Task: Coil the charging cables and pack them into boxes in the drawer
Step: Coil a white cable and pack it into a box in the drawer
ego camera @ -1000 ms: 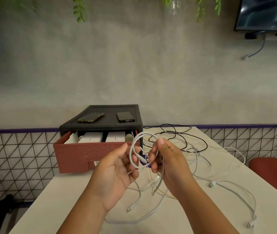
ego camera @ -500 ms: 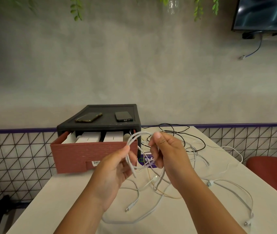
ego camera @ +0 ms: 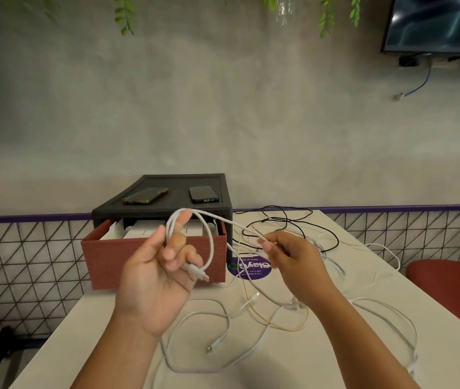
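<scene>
My left hand (ego camera: 157,272) holds a loop of a white charging cable (ego camera: 210,242), wound over the raised index finger, with one plug end poking out near my curled fingers. My right hand (ego camera: 290,258) pinches the same cable farther along, and the strand runs taut between the two hands. Behind my hands stands the red drawer (ego camera: 105,256), pulled open out of a black cabinet (ego camera: 167,207). White boxes (ego camera: 139,233) sit inside the drawer. Several loose white cables (ego camera: 212,315) lie tangled on the white table (ego camera: 97,332).
Two phones (ego camera: 146,195) lie on top of the black cabinet. Black cables (ego camera: 293,220) sprawl at the table's far right, near a purple round sticker (ego camera: 251,269). A red chair (ego camera: 448,279) stands at the right edge. A wire-grid panel runs along the wall behind.
My hands have moved apart: the right hand has slid right along the cable, drawing it out, while the left hand keeps the loop, now draped over its raised index finger.
</scene>
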### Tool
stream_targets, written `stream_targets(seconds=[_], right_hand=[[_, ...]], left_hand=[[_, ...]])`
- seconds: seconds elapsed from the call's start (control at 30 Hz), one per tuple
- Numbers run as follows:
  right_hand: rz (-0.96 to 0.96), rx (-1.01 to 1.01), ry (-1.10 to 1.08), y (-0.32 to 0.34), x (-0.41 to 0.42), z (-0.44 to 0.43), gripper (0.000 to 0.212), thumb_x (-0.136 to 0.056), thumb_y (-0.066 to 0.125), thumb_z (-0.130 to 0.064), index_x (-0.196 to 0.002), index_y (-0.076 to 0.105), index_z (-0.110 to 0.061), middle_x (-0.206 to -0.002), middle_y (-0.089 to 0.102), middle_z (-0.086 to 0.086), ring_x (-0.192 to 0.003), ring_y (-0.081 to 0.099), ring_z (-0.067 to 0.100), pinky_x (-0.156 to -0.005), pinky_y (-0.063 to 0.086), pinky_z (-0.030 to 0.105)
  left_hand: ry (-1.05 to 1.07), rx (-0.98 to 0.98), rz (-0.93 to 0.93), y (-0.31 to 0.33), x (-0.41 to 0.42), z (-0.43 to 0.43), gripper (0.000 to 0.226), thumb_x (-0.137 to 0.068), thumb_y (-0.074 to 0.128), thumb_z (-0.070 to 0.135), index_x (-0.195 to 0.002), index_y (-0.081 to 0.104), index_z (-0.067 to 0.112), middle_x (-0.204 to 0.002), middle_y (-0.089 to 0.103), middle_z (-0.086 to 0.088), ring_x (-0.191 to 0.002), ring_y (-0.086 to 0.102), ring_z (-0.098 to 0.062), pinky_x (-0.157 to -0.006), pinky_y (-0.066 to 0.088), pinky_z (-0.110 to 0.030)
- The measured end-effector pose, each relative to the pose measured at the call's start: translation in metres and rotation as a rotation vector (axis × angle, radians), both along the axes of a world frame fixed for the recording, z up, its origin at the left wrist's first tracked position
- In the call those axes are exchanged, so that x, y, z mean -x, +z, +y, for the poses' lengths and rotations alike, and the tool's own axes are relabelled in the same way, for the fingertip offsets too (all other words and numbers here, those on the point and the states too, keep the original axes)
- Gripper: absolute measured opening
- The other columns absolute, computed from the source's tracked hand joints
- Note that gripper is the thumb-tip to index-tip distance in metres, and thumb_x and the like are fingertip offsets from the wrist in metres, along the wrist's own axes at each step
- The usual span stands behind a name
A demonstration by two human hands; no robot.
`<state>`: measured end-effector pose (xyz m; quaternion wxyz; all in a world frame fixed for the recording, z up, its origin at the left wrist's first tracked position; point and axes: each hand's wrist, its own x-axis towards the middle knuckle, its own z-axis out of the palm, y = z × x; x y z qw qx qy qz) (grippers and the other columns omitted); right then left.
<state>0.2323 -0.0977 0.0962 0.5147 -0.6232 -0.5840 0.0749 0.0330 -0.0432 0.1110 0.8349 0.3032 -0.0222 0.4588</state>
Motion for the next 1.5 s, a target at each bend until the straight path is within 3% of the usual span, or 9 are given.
stream_targets(seconds=[0.2, 0.4, 0.63, 0.83, 1.0, 1.13, 1.23, 1.33, 1.5], right_hand=[[-0.091, 0.09, -0.036, -0.002, -0.007, -0.003, 0.017, -0.092, 0.055, -0.023, -0.079, 0.063, -0.029, -0.059, 0.054, -0.007, -0.055, 0.044, 0.005, -0.058, 0.04, 0.026], [-0.316, 0.339, 0.38, 0.008, 0.035, -0.01, 0.013, -0.091, 0.058, -0.023, -0.095, 0.07, -0.021, -0.072, 0.059, -0.019, -0.063, 0.051, -0.007, -0.06, 0.036, 0.008], [-0.363, 0.369, 0.468, 0.026, 0.051, -0.02, 0.016, -0.093, 0.054, -0.025, -0.103, 0.066, -0.021, -0.086, 0.064, -0.017, -0.076, 0.054, -0.003, -0.07, 0.042, 0.014], [-0.374, 0.203, 0.208, 0.044, 0.033, -0.023, 0.015, -0.085, 0.065, -0.023, -0.072, 0.061, -0.029, -0.054, 0.055, -0.027, -0.055, 0.05, -0.007, -0.05, 0.034, 0.012], [-0.17, -0.069, 0.055, 0.049, 0.019, -0.015, 0.021, -0.075, 0.075, -0.027, -0.062, 0.059, -0.03, -0.062, 0.061, -0.005, -0.057, 0.052, 0.009, -0.054, 0.042, 0.022], [-0.076, -0.223, -0.044, 0.043, 0.014, -0.003, 0.027, -0.077, 0.073, -0.022, -0.063, 0.054, -0.035, -0.069, 0.059, -0.008, -0.063, 0.05, 0.008, -0.058, 0.039, 0.017], [-0.01, -0.157, -0.051, 0.036, 0.008, 0.006, 0.022, -0.079, 0.071, -0.022, -0.065, 0.057, -0.03, -0.071, 0.061, 0.0, -0.064, 0.049, 0.011, -0.062, 0.042, 0.027], [-0.088, -0.06, -0.045, 0.029, 0.007, 0.011, 0.016, -0.085, 0.065, -0.02, -0.071, 0.059, -0.024, -0.07, 0.062, 0.0, -0.063, 0.05, 0.01, -0.063, 0.044, 0.03], [-0.077, -0.072, -0.055, 0.013, 0.004, 0.012, 0.011, -0.09, 0.059, -0.017, -0.079, 0.062, -0.016, -0.067, 0.061, 0.005, -0.059, 0.046, 0.012, -0.057, 0.04, 0.028]], left_hand=[[0.268, -0.09, 0.017, 0.015, 0.001, -0.004, 0.049, -0.063, 0.064, 0.019, -0.111, 0.064, 0.007, -0.076, 0.069, 0.002, -0.058, 0.062, -0.008, -0.07, 0.057, -0.03], [0.481, -0.261, 0.192, 0.017, -0.005, -0.005, 0.032, -0.098, 0.028, 0.012, -0.119, 0.05, 0.022, -0.093, 0.073, 0.001, -0.082, 0.07, -0.013, -0.07, 0.057, -0.025], [0.83, -0.68, 0.694, 0.0, -0.008, 0.0, 0.049, -0.099, 0.034, 0.011, -0.126, 0.028, 0.051, -0.097, 0.07, 0.018, -0.083, 0.065, -0.002, -0.074, 0.047, -0.015], [0.766, -1.006, 1.157, -0.01, -0.003, -0.001, 0.045, -0.098, 0.039, 0.018, -0.129, 0.027, 0.049, -0.083, 0.067, 0.018, -0.074, 0.061, 0.001, -0.076, 0.05, -0.023], [0.522, -0.912, 1.084, -0.01, -0.001, -0.012, 0.029, -0.097, 0.04, 0.024, -0.119, 0.052, 0.039, -0.051, 0.053, 0.013, -0.051, 0.047, 0.003, -0.061, 0.04, -0.011], [0.441, -0.943, 1.128, -0.007, 0.009, -0.009, 0.025, -0.074, 0.057, 0.055, -0.095, 0.066, 0.046, -0.094, 0.067, 0.004, -0.073, 0.056, 0.002, -0.065, 0.043, -0.011], [0.351, -0.838, 1.048, -0.005, 0.014, -0.011, 0.025, -0.07, 0.061, 0.037, -0.093, 0.072, 0.037, -0.094, 0.07, -0.003, -0.075, 0.059, -0.002, -0.078, 0.049, -0.019], [0.231, -0.601, 0.835, -0.007, 0.018, -0.011, 0.015, -0.078, 0.066, 0.017, -0.089, 0.072, 0.01, -0.044, 0.053, -0.001, -0.04, 0.043, -0.001, -0.086, 0.055, -0.036], [0.017, -0.309, 0.231, -0.011, 0.027, 0.005, 0.051, -0.065, 0.083, 0.026, -0.107, 0.067, 0.002, -0.044, 0.033, 0.006, -0.037, 0.035, -0.007, -0.081, 0.054, -0.045]])
